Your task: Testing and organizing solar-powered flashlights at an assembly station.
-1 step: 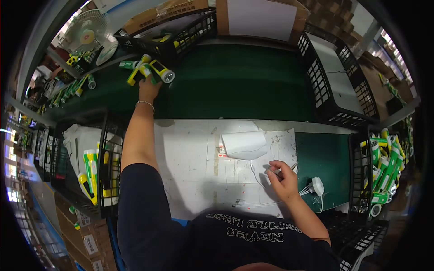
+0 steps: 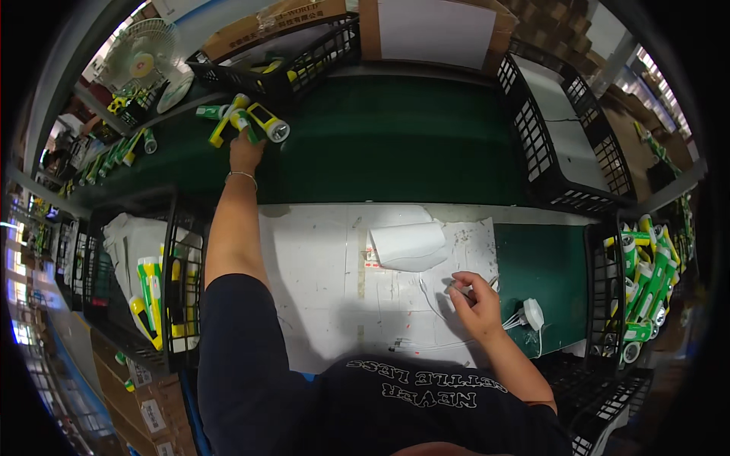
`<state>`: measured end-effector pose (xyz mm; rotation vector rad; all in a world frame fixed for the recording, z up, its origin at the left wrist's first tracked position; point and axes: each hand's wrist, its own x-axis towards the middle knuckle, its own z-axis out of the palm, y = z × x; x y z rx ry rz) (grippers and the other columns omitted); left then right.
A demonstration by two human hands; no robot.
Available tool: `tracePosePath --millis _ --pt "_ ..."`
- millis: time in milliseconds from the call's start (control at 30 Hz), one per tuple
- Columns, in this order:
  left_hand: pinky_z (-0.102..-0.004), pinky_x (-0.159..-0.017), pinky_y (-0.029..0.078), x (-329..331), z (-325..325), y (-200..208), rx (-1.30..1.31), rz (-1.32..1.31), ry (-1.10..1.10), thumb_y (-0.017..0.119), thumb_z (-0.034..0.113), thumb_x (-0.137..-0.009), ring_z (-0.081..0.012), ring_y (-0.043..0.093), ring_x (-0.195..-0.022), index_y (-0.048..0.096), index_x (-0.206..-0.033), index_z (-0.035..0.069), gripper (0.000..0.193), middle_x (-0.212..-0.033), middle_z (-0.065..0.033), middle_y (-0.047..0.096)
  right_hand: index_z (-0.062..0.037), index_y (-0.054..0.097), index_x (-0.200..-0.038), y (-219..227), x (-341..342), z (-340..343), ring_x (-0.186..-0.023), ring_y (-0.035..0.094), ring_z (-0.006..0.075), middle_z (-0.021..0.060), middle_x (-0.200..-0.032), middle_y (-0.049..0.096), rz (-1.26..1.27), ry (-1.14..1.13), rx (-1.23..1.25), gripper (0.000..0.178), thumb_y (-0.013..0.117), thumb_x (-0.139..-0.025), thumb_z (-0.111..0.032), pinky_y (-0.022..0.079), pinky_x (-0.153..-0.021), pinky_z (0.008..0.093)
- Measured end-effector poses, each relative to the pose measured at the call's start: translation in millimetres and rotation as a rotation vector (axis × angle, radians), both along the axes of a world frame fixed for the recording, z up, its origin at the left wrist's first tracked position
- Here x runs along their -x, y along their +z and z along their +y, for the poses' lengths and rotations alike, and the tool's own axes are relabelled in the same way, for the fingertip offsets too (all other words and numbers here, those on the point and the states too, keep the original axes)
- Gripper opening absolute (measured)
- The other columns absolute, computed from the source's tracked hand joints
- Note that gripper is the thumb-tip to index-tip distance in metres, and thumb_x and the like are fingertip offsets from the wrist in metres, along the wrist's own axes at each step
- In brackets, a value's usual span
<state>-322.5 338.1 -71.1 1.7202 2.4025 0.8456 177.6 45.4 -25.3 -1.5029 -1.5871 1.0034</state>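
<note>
My left hand (image 2: 245,150) reaches far out onto the green belt (image 2: 395,144) and grips one of several yellow-and-green flashlights (image 2: 255,121) lying there in a loose cluster. A thin bracelet sits on that wrist. My right hand (image 2: 475,298) rests on the white worktop (image 2: 327,281), its fingers pinched on a small white part at the end of a thin white wire (image 2: 427,292). A round white plug (image 2: 533,313) with wires lies just right of that hand. A curled white sheet (image 2: 407,245) lies above it.
A black crate (image 2: 179,228) at my left holds flashlights and white bags. Another crate (image 2: 608,304) at my right is packed with green flashlights. More crates stand at the far right (image 2: 532,144) and far end (image 2: 304,64). A small fan (image 2: 141,55) stands far left.
</note>
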Motion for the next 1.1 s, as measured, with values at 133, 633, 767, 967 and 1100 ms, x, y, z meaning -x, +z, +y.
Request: tracePosePath --millis 133,633,767,967,1100 --pt "-0.0419 -0.078 0.051 -31.1 4.2 4.8 -0.133 -0.932 0.218 0.068 0.016 -0.072 -0.0357 0.058 -0.097 0.033 -0.132 0.002 0.07 -0.122 -0.0186 0.048 -0.0039 0.058 -0.104 4.9 -5.1 8.0 -0.052 0.041 0.0057 0.0028 -0.082 0.057 -0.039 -0.029 -0.01 0.029 0.065 -0.078 -0.012 0.036 -0.048 0.0205" --pt "-0.0339 -0.061 0.051 -265.8 -223.3 55.3 0.465 -2.234 -0.398 0.046 0.04 -0.091 -0.0215 0.058 -0.073 0.046 -0.117 0.006 0.043 -0.094 -0.0118 0.057 -0.0043 0.058 -0.104 15.5 -0.7 -6.6 -0.05 0.038 0.0052 0.0012 -0.082 0.058 0.044 0.138 -0.108 0.028 0.064 -0.077 -0.008 0.034 -0.047 0.0206" --pt "-0.0285 -0.054 0.049 -303.6 -237.1 44.2 0.53 -2.223 -0.442 0.047 0.038 -0.091 -0.0138 0.056 -0.068 0.048 -0.11 0.009 0.035 -0.086 -0.0061 0.056 -0.0052 0.059 -0.103 14.8 -21.4 -20.9 -0.051 0.041 0.0064 0.0023 -0.082 0.059 0.082 0.11 -0.116 0.026 0.064 -0.077 -0.01 0.035 -0.047 0.021" --pt "-0.0285 -0.052 0.048 -340.2 -240.3 49.0 0.557 -2.146 -0.381 0.047 0.037 -0.092 -0.0136 0.054 -0.066 0.048 -0.106 0.009 0.032 -0.085 -0.0064 0.055 -0.0057 0.059 -0.101 21.1 -42.5 -32.0 -0.059 0.051 0.0128 0.0049 -0.08 0.059 0.033 0.067 -0.093 0.025 0.065 -0.079 -0.015 0.041 -0.054 0.0246" --pt "-0.0286 -0.052 0.048 -351.4 -248.4 52.7 0.506 -2.08 -0.372 0.048 0.037 -0.091 -0.0159 0.053 -0.066 0.046 -0.105 0.007 0.033 -0.086 -0.008 0.054 -0.0048 0.058 -0.098 20.1 -45.9 -35.6 -0.068 0.058 0.0215 0.01 -0.081 0.059 -0.045 0.099 -0.075 0.026 0.064 -0.079 -0.022 0.045 -0.059 0.0303"
